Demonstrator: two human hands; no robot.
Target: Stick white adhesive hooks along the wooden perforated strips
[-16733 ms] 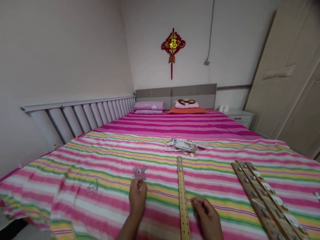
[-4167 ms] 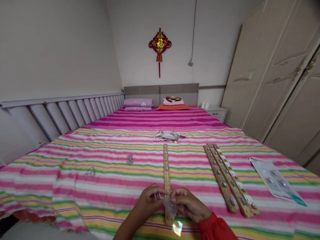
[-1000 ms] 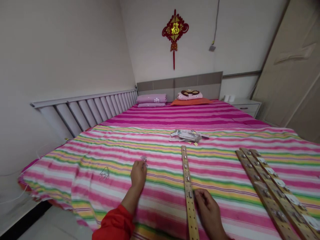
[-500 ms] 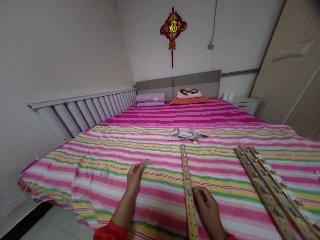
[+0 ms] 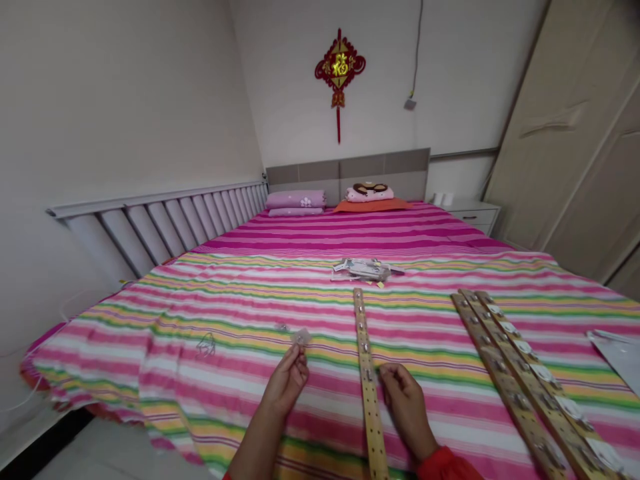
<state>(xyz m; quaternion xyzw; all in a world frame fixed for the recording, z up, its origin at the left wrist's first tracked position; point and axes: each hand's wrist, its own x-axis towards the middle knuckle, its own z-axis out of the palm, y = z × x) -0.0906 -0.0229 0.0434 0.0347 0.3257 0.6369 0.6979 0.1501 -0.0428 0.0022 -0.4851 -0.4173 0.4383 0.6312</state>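
Two bare hands hung low over a striped quilt (image 5: 150, 380) on a wide bed. The left hand (image 5: 286, 385) was narrowly closed, holding a small clear plastic piece (image 5: 301, 337) up at its fingertips, left of the middle of the scene. The right hand (image 5: 406, 405) was curled, with thumb and fingers close together, just right of a long perforated wooden strip (image 5: 367, 400) lying near to far. It was also close to a metal fitting (image 5: 369, 375) on that strip. Whether it held anything small could not be told, because the fingers hid the spot.

Farther right lay three more wooden strips (image 5: 515, 383) with white discs along them, and a clear packet (image 5: 617, 353) showed at the right edge. A heap of packaging (image 5: 361, 269) sat on the far side of the strips, while a tiny clear item (image 5: 283, 327) lay just beyond the held piece.

The held piece looked easy to lose: a fingertip slip could drop it onto the busy stripes, where clear plastic would be hard to spot. The soft quilt also gave the strips an unsteady base, so pressure could shift or tilt them.
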